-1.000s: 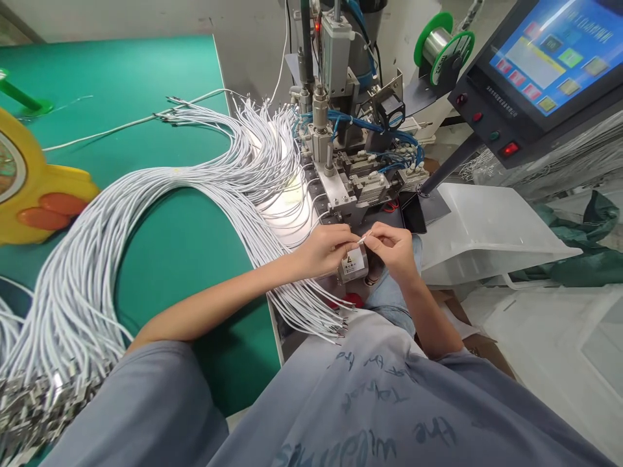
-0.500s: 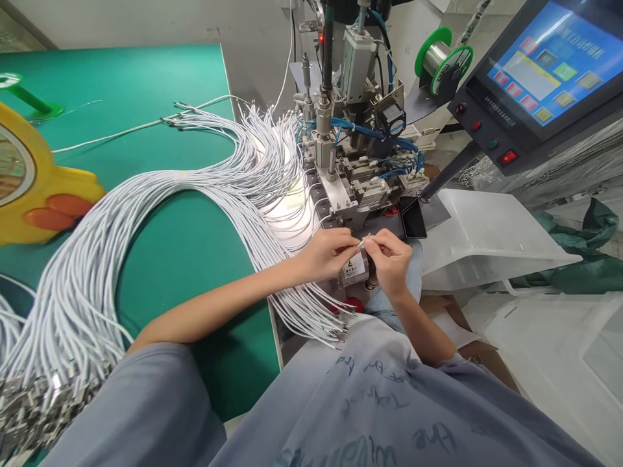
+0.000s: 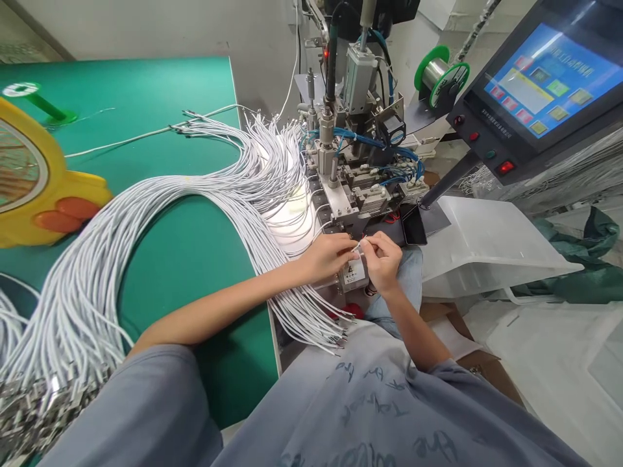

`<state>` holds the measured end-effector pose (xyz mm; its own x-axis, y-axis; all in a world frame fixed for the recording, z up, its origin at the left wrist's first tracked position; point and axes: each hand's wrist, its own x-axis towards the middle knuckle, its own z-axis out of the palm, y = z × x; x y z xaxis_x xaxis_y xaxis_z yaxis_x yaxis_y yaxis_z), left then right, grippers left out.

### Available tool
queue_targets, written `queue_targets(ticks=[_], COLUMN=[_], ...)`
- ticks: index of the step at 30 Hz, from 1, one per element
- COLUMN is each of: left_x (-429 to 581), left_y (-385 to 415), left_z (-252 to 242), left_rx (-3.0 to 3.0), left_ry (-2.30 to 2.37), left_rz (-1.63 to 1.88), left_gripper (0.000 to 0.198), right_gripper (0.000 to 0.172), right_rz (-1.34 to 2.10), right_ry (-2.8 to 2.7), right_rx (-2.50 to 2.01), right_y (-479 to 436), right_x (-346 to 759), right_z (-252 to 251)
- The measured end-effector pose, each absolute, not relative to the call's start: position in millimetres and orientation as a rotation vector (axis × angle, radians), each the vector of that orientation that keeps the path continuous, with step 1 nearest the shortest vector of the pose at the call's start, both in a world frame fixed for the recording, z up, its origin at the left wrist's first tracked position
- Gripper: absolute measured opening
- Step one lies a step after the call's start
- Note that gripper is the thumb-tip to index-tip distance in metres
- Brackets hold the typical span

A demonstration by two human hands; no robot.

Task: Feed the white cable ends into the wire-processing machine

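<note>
My left hand (image 3: 327,257) and my right hand (image 3: 383,258) meet in front of a small metal machine (image 3: 353,175), both pinched on the end of one thin white wire (image 3: 359,245). Just below the fingers sits a grey block with a white warning label (image 3: 354,272). A large bundle of white wires (image 3: 160,214) curves over the green mat (image 3: 185,253) from my lower left to the machine, and several loose ends (image 3: 321,324) fan out under my left forearm.
A touchscreen control panel (image 3: 535,91) with red buttons stands at the right. A green solder spool (image 3: 440,71) is behind the machine. A white plastic tray (image 3: 487,240) lies to the right of my hands. A yellow duck-shaped fan (image 3: 34,188) sits at the left.
Both hands have stayed pinched on the wire and shifted slightly toward the machine's front; the view has tilted a little.
</note>
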<state>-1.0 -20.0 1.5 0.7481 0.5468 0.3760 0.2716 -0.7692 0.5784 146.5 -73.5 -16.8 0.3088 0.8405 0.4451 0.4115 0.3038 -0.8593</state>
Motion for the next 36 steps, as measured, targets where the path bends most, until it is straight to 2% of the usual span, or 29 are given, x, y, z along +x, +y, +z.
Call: queue_targets(ticks=[7,10,16,24,36], left_x=[-2,-1,-3,-7,-3], left_y=[-2,1,3,7,2], left_z=[-8,-11,-15,-22,-8], left_rx=[2.795,2.811,2.828,2.963,3.055], left_ry=[0.967,0.986,0.954,0.838,0.75], left_rz=[0.163,0.041,0.037,0.083,-0.008], left_gripper=[0.028,0.028,0.027,0.039,0.031], right_gripper=[0.016,0.018,0.015,0.013,0.018], right_rz=[0.956,1.127,1.257,1.352,1.467], right_ry=[-1.187,-1.107,-0.991,-1.007,-0.992], right_rx=[-1.443,-1.45,-1.439,-1.471,-1.419], right_y=[-44,-34,-29,-26,-23], right_x=[171,173,167,171,172], right_z=[-48,-56,-54,-45,-51])
